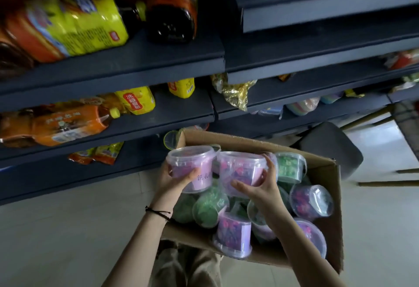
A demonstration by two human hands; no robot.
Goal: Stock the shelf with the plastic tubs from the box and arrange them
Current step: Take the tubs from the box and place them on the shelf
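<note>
two clear lidded tubs point(191, 168), purple contents

We count two hands: the left hand point(174, 179) and the right hand point(256, 188), each wrapped around one purple tub, the first point(192, 166) and the second point(241, 171). One cardboard box point(328, 230) holds more tubs. Inside it we make out three further purple ones clearly: one point(233, 233) near the front, one point(311, 200) on its side, one point(314, 238) at the right. One green tub point(290, 166) stands upright; other green ones lie heaped and we cannot count them. One black cord bracelet point(158, 212) circles the left wrist.
</note>
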